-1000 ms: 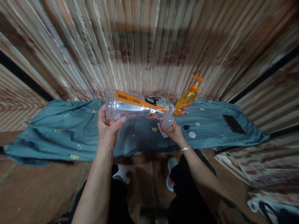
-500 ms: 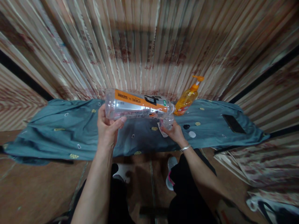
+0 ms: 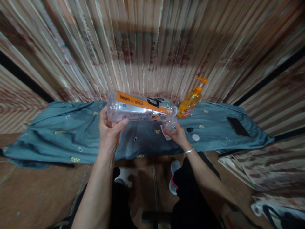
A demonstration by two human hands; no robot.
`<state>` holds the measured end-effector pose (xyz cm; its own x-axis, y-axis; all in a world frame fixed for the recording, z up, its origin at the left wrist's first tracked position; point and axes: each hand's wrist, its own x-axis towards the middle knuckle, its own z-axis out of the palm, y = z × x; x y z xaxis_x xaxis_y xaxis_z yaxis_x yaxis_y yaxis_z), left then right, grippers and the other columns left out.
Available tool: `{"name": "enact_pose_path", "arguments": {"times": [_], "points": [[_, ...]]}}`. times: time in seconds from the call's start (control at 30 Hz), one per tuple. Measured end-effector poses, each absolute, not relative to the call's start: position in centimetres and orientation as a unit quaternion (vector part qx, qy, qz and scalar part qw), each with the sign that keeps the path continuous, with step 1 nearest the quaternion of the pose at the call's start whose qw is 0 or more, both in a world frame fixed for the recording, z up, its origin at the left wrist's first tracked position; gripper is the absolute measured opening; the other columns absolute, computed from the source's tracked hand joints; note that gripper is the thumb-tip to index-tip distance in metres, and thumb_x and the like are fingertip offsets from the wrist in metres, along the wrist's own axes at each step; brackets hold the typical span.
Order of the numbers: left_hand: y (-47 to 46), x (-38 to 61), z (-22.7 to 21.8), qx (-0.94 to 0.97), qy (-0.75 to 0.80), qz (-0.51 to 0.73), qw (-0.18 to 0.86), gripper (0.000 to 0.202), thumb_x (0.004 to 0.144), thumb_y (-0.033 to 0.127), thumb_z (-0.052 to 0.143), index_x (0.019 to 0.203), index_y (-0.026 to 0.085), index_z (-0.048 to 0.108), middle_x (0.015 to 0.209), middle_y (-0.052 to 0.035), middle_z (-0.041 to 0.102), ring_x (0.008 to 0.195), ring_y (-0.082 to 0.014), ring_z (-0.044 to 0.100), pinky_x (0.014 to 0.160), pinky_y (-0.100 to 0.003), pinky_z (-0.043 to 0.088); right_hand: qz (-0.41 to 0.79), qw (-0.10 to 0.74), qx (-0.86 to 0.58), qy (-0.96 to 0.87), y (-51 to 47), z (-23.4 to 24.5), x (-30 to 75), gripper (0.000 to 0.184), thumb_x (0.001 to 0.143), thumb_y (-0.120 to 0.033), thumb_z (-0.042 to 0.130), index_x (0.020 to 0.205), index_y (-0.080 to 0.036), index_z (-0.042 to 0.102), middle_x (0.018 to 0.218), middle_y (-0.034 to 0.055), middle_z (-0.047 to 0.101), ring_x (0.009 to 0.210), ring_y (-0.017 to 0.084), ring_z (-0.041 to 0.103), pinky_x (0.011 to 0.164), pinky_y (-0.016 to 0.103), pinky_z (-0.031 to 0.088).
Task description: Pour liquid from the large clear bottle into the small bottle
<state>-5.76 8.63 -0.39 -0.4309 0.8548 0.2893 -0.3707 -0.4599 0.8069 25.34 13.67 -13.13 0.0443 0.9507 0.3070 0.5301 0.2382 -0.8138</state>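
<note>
My left hand [image 3: 111,130] is closed round the base of a large clear plastic bottle [image 3: 143,106] with an orange and silver label. The bottle lies nearly level in the air, its uncapped-looking neck pointing right. Below that neck, my right hand [image 3: 176,133] grips a small clear plastic bottle [image 3: 171,123], partly hidden by my fingers. The two mouths seem close together; whether they touch I cannot tell. Just beyond the neck stands an orange pump bottle [image 3: 189,102] with amber liquid. Under my right hand shows part of a pale card-like item [image 3: 166,133].
A blue-green patterned cloth [image 3: 83,136] covers the narrow table. Right of my right hand lie a white round cap [image 3: 195,137] and a small black object [image 3: 190,129]. A dark phone [image 3: 237,126] rests farther right. Pleated curtains [image 3: 147,47] hang behind.
</note>
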Motion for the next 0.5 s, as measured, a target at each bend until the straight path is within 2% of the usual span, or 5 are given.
{"name": "enact_pose_path", "arguments": {"times": [0.13,0.23,0.33,0.5], "points": [[8.58,-5.61,0.01,0.350,0.337,0.780,0.395,0.073,0.038,0.022,0.116,0.099,0.025,0.076,0.092,-0.0001,0.074,0.061,-0.0117,0.054,0.045,-0.022,0.033,0.240,0.456,-0.564,-0.645,13.72,-13.22,25.39,0.067,0.076,-0.040,0.098,0.137,-0.024,0.076,0.128,0.0145,0.092,0.120,0.043,0.089,0.103,0.052,0.073],[8.50,-5.55,0.27,0.344,0.339,0.779,0.399,0.074,0.036,0.019,0.115,0.098,0.026,0.076,0.090,0.0007,0.075,0.060,-0.0117,0.055,0.044,-0.022,0.032,0.236,0.460,-0.562,-0.646,13.80,-13.33,25.46,0.067,0.075,-0.042,0.098,0.136,-0.024,0.077,0.128,0.0141,0.092,0.120,0.044,0.089,0.105,0.054,0.072],[8.46,-5.57,0.28,0.347,0.341,0.777,0.399,0.074,0.037,0.017,0.115,0.099,0.026,0.076,0.092,0.0000,0.075,0.063,-0.0130,0.057,0.045,-0.022,0.034,0.235,0.454,-0.562,-0.650,13.86,-13.43,25.53,0.069,0.076,-0.043,0.097,0.138,-0.022,0.075,0.130,0.0154,0.091,0.121,0.044,0.088,0.105,0.057,0.072],[8.49,-5.59,0.20,0.354,0.336,0.777,0.397,0.072,0.038,0.019,0.115,0.099,0.026,0.077,0.091,-0.0003,0.075,0.063,-0.0131,0.057,0.045,-0.022,0.032,0.231,0.448,-0.559,-0.659,13.88,-13.53,25.61,0.070,0.079,-0.044,0.096,0.142,-0.023,0.074,0.130,0.0156,0.091,0.120,0.043,0.089,0.103,0.054,0.073]]}}
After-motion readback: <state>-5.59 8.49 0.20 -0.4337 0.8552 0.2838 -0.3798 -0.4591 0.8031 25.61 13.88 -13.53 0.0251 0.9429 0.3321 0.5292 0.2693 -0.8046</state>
